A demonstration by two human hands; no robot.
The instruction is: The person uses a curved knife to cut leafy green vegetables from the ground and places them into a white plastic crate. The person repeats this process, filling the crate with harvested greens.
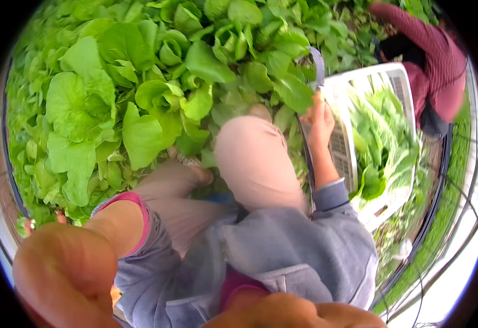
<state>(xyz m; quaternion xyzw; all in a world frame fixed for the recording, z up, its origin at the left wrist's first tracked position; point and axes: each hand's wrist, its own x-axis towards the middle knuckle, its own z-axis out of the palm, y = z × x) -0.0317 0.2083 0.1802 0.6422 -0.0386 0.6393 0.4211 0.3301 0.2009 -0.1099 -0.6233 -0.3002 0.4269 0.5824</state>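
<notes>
My right hand (320, 119) is closed on the handle of a curved harvesting knife (317, 65), its blade pointing up and away beside the left rim of a white plastic crate (347, 141). Cut leafy greens (380, 135) fill the crate. Raised close to the camera at the lower left, my left hand (63, 266) looks large and bent; its fingers are mostly hidden, and whether it holds anything cannot be told. Broad-leaved green vegetable plants (81, 102) grow densely in front of my bent knees.
At the upper right another person (439, 61) in a dark red striped top bends beyond the crate, one arm reaching towards the plants. A dark edging or hose (439, 184) and a grass strip (454, 168) curve along the right. Wooden edging (1, 143) runs at the far left.
</notes>
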